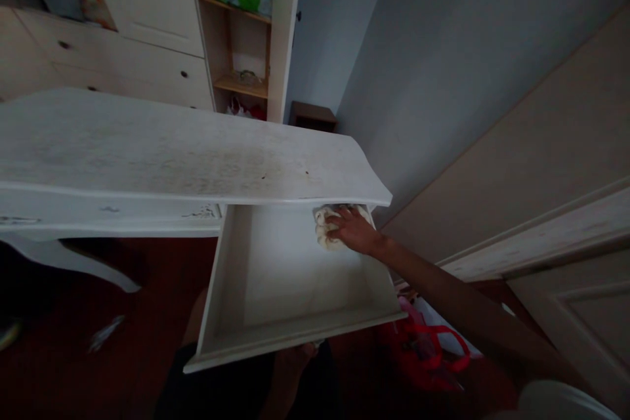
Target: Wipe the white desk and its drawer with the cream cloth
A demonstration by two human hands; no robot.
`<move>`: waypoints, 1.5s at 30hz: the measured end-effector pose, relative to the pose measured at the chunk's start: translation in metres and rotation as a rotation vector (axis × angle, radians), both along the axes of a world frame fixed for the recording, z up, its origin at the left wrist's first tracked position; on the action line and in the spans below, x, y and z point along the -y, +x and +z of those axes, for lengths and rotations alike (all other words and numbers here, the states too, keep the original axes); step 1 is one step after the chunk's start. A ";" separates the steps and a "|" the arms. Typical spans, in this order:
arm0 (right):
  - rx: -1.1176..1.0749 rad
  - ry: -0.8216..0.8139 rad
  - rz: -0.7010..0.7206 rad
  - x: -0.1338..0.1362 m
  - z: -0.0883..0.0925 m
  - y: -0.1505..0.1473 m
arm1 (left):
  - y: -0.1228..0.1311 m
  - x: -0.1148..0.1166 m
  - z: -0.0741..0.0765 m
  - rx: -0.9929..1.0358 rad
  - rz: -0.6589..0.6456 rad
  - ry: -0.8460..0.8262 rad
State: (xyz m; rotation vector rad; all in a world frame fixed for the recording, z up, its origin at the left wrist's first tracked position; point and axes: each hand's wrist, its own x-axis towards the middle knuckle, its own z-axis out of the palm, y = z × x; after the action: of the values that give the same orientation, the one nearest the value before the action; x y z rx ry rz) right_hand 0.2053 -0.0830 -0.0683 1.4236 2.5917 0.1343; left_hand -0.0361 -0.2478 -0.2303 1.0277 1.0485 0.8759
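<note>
A white drawer (231, 275) stands pulled out from under the top of a white desk (147, 157). My right hand (355, 230) reaches into its far right corner and presses a crumpled cream cloth (325, 231) against the drawer floor, fingers closed over it. My left hand (294, 359) sits under the drawer's front edge, mostly hidden, gripping the front panel from below.
A red bag (427, 351) lies on the dark red floor to the right of the drawer. A pale wall and a door panel (581, 315) close in the right side. Behind the desk stand a white cupboard with drawers (147, 33) and open shelves (241, 46).
</note>
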 end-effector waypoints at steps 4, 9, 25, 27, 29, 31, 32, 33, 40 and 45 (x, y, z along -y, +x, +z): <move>-0.072 -0.065 0.072 0.014 0.016 -0.014 | -0.001 0.005 0.002 0.033 -0.009 -0.014; -0.325 -0.015 0.156 0.021 0.059 -0.017 | -0.004 0.008 0.014 0.045 -0.037 -0.048; -0.254 0.453 -0.301 -0.111 0.055 0.005 | 0.000 0.000 0.017 0.029 -0.073 -0.048; -0.222 0.522 -0.311 -0.109 0.048 0.000 | 0.006 -0.007 0.008 0.013 -0.081 -0.041; -0.202 0.535 -0.285 -0.107 0.046 0.000 | 0.009 -0.011 0.000 0.000 -0.091 -0.031; -0.203 0.515 -0.260 -0.107 0.048 0.005 | 0.011 -0.013 -0.007 -0.007 -0.097 -0.015; -0.210 0.490 -0.248 -0.107 0.050 0.008 | 0.010 -0.012 -0.009 -0.008 -0.097 -0.006; -0.220 0.454 -0.231 -0.109 0.053 0.011 | 0.009 -0.011 -0.011 -0.005 -0.097 0.003; -0.536 0.192 -0.146 -0.123 0.075 0.040 | 0.000 -0.001 -0.013 0.005 -0.096 0.057; -0.930 0.478 -0.442 -0.126 0.066 0.080 | 0.002 0.002 -0.018 0.018 -0.090 0.067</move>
State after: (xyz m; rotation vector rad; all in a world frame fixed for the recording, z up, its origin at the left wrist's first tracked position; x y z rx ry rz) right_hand 0.2857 0.0432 -0.0023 2.7293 2.8951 0.0247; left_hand -0.0344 -0.2498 -0.2479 1.1127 0.9562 0.8504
